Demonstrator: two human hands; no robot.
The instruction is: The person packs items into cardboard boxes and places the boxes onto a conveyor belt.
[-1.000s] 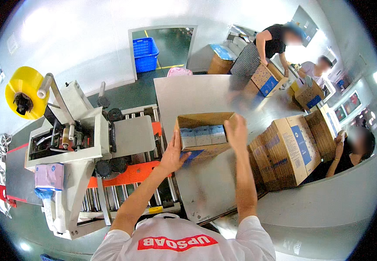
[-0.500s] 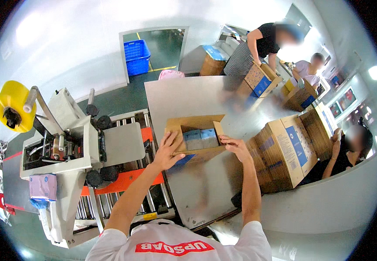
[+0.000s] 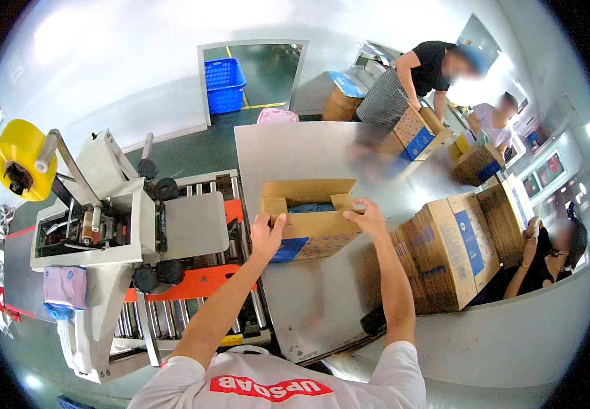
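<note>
The left hand (image 3: 266, 238) and the right hand (image 3: 368, 219) each grip, between thumb and fingers, one near upper corner of a brown cardboard carton with blue printing (image 3: 322, 243), which stands between and slightly beyond them on the grey metal table (image 3: 308, 300). Blue contents (image 3: 311, 208) already lie inside, but the top flaps are not yet closed. At left is a white metal machine (image 3: 142, 225) with a yellow tape roll (image 3: 26, 153).

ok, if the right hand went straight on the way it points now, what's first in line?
Right hand would first meet the open brown cardboard box with blue printing, around its near right corner. Fingertips seem to be on it, though exact contact is hard to judge.
</note>
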